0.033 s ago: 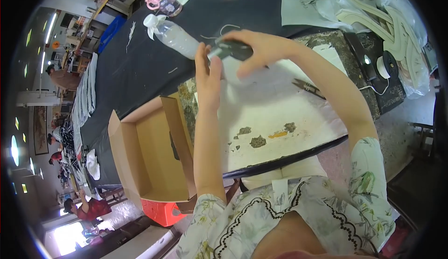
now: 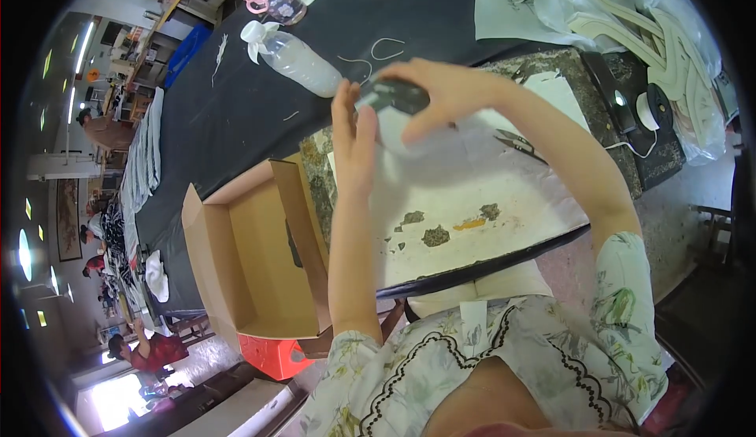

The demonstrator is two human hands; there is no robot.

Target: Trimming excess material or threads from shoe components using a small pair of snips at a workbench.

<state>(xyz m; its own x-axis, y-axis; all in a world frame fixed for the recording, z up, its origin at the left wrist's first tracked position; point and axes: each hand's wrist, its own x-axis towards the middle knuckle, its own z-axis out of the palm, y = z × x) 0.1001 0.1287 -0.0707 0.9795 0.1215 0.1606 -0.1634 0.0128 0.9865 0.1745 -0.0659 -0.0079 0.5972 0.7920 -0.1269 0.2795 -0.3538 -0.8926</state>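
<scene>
Since the earlier frame, the right hand (image 2: 441,90) and the dark piece (image 2: 402,95) have shifted slightly toward the body; the surroundings lie essentially as they were. The black desk (image 2: 236,134) spans the area ahead and to the left. The open box (image 2: 219,268) is at the left, its opening facing up. The white sheet (image 2: 496,193) lies directly below the work. The bottle (image 2: 303,65) lies just beyond the left hand (image 2: 357,142). The dark piece is raised over the sheet's far part, between the hands. The right hand curls around it, fingers at the far side, thumb at the near side. The left hand is upright at its left end, thumb apart from fingers; blur hides whether it grips. Support both ends, keep the grip light, and work clear of the bottle and snips (image 2: 518,145).
</scene>
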